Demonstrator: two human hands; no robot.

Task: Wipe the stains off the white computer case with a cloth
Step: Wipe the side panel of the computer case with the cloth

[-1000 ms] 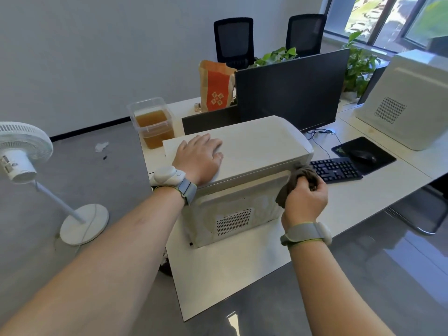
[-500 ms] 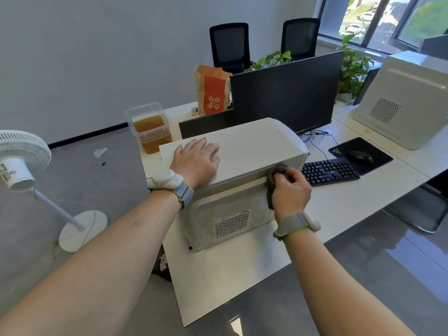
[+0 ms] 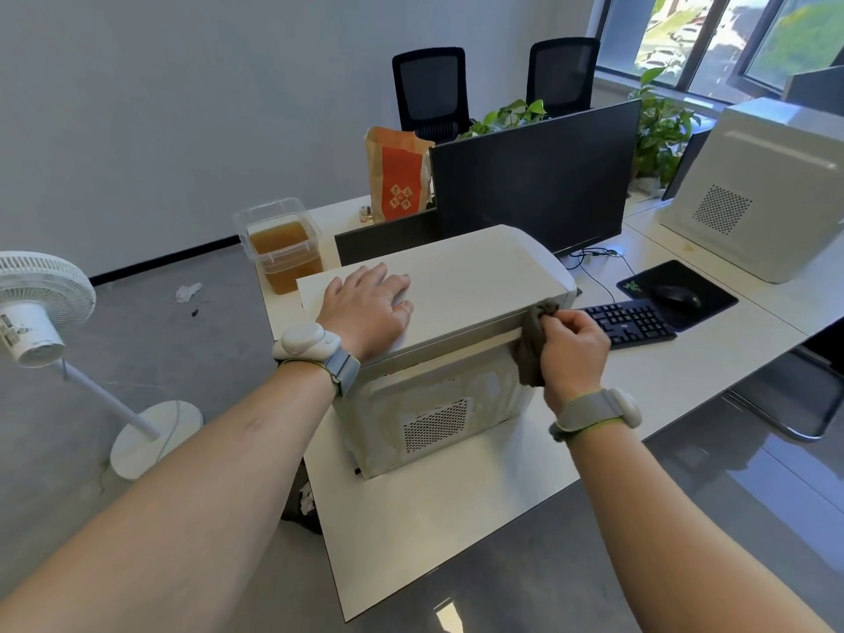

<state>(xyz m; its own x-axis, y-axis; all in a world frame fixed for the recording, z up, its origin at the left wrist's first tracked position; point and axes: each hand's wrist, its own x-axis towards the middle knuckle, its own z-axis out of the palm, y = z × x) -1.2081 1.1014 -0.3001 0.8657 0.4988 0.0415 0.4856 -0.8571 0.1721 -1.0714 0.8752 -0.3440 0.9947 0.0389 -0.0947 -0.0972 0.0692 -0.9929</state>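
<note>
- Head view, change over the last second: bunched grey-brown wiping cloth [image 3: 532, 347] moved left along the top edge of the near side panel, then back right to the upper right corner, with the right hand [image 3: 573, 354] carrying it; left hand [image 3: 370, 312] unmoved on top.
- Head view, task object: white box-shaped metal computer case [image 3: 461, 285] lying on its side near the front of the white rectangular desk [image 3: 438, 509], vented side panel facing the viewer.
- Yellowish smears and patchy residue visible around the perforated vent [image 3: 436, 424] on that panel; by that look, wiping only partly done.
- Right hand curled tight around the cloth, fingers and thumb pinching it and pressing it against the case's top right edge, likely to scrub the seam there.
- Left hand flat on the case's top face, fingers spread and straight, palm down, gripping nothing; likely placed to keep the case from sliding under the rubbing.
- Grey strap with a white pod worn on each wrist.
- Behind the case: black flat monitor [image 3: 539, 175], black keyboard [image 3: 632, 322], black mouse [image 3: 676, 296] on a black mouse mat [image 3: 717, 294].
- At the desk's far left: clear lidded plastic tub of amber liquid [image 3: 283, 246], orange and brown paper bag [image 3: 397, 180].
- To the right: second white computer case [image 3: 767, 185] on the adjoining desk.
- Room: grey floor, plain pale wall, white pedestal fan [image 3: 36, 308] at left, two black mesh office chairs [image 3: 431, 91], leafy green plants [image 3: 660, 125], windows at upper right.
</note>
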